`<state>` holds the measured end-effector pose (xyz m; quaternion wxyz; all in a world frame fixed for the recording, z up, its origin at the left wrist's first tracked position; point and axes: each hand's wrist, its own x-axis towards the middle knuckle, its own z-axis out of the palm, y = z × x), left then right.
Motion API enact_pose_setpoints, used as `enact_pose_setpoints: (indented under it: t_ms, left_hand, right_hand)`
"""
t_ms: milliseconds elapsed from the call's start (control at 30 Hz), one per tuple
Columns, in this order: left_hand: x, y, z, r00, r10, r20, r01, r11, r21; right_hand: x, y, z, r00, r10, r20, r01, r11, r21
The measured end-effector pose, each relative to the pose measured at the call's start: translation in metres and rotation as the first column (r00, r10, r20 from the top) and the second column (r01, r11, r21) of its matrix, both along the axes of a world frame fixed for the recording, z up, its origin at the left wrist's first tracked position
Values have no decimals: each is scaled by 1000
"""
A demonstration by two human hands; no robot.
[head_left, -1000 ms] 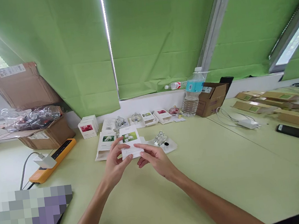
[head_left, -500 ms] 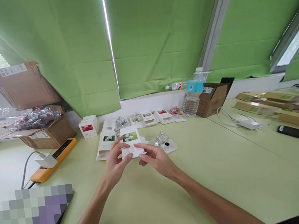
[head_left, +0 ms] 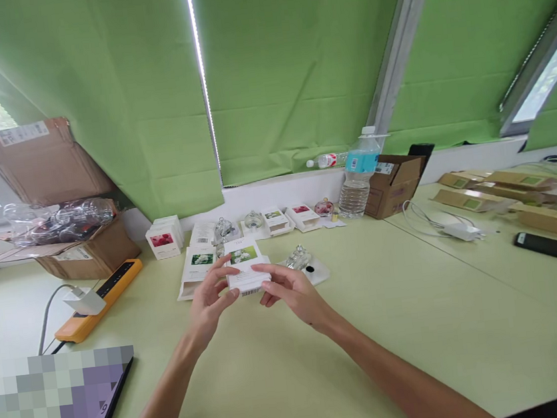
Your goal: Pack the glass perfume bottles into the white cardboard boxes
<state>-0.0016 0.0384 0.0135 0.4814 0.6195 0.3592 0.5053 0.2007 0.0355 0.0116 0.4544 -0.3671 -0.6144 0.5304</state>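
Observation:
Between my two hands is a small white cardboard box [head_left: 249, 279] with a picture of white flowers on green and a barcode on its near edge. My left hand [head_left: 209, 303] grips its left side with bent fingers and thumb. My right hand [head_left: 292, 293] holds the right side, fingertips on top and thumb at the near corner. Left of it, another white flower box [head_left: 198, 272] lies on the table. Behind my right hand, a clear glass ornament-like piece [head_left: 298, 258] rests on a white insert [head_left: 320, 271] with a dark round spot.
Along the wall stand white boxes with red flower pictures [head_left: 164, 239], a round glass jar [head_left: 253, 220] and a large water bottle [head_left: 359, 173]. An orange power strip [head_left: 116, 281] and a brown carton [head_left: 87, 251] are at left. A white charger [head_left: 462, 231] lies right.
The box has tipped so that its near edge with the barcode now shows. My thumbs have moved to its near corners. The view has shifted very slightly.

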Motion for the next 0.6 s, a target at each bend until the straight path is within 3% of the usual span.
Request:
enact_pose_setpoints:
  t_ms: [600]
  left_hand:
    - [-1, 1, -1, 999, 18, -27, -18, 1000, 21]
  right_hand:
    - [0, -1, 1, 1000, -9, 21, 8, 1000, 26]
